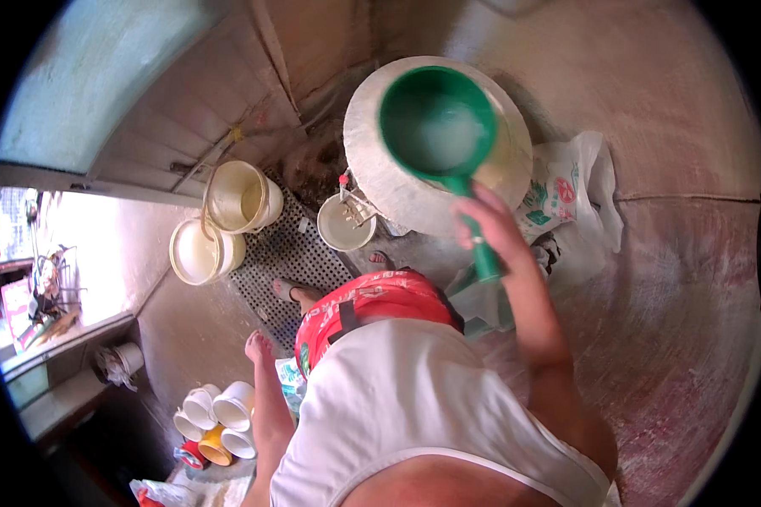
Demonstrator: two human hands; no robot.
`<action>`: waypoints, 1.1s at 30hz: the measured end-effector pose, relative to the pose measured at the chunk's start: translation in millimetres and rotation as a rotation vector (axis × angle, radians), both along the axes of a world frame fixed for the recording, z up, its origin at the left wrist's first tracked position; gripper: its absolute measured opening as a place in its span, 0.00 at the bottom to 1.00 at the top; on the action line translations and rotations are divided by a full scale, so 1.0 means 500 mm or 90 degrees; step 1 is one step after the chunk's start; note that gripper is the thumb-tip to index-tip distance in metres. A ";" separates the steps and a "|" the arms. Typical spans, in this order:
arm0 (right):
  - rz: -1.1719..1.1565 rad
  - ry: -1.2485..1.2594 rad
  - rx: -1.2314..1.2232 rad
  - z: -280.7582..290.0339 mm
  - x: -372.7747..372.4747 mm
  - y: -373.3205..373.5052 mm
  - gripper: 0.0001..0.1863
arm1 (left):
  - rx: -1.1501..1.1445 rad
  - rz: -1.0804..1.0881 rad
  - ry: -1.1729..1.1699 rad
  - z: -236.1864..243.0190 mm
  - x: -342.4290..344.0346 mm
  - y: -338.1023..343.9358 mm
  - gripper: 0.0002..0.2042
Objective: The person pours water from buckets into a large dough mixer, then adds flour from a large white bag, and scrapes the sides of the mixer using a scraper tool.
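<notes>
My right hand (495,226) is wrapped around the handle of a green plastic dipper (391,139). Cloudy whitish liquid shows inside its round bowl. The dipper hangs above a large pale round vat (366,127) and hides much of the vat's opening. Away from the vat, my left hand (260,346) is lowered at my left side with nothing visible in it; its fingers look loosely apart. Below the vat's left edge stands a small white bucket (334,241) beside a fitting with a red knob (344,180).
Two large pale buckets (220,215) stand at the left beside a dark perforated mat (266,262) under my feet. A white plastic sack (596,182) leans right of the vat. Several small white tubs (228,410) lie at lower left. A bright doorway (101,262) is on the left.
</notes>
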State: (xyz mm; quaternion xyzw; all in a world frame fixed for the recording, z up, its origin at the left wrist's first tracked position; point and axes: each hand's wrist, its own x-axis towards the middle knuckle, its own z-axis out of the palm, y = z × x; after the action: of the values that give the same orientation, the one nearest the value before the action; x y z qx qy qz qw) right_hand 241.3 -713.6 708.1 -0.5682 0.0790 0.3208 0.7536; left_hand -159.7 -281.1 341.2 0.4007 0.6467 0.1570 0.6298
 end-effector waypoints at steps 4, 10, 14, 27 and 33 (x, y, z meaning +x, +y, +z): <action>0.162 0.041 0.090 -0.056 -0.011 0.141 0.11 | -0.021 0.034 0.034 0.006 -0.044 0.002 0.16; 0.296 0.134 0.142 -0.205 -0.050 0.407 0.10 | -0.036 0.127 0.010 0.025 -0.122 -0.001 0.18; 0.405 0.152 0.116 -0.288 -0.088 0.601 0.11 | -0.095 0.178 0.073 -0.015 -0.233 0.019 0.16; 0.492 -0.002 -0.280 -0.760 -0.229 1.228 0.14 | -0.109 0.343 0.161 -0.167 -0.380 0.143 0.10; 0.592 -0.323 -0.483 -1.013 -0.257 1.447 0.36 | -0.130 0.404 0.160 -0.216 -0.342 0.208 0.11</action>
State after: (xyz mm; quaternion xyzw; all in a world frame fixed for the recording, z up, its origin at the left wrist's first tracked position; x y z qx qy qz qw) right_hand 112.8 10.2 201.8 -0.8280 -0.2480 0.4191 0.2780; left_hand -330.7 -176.9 233.3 0.1311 0.8239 0.2288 0.5017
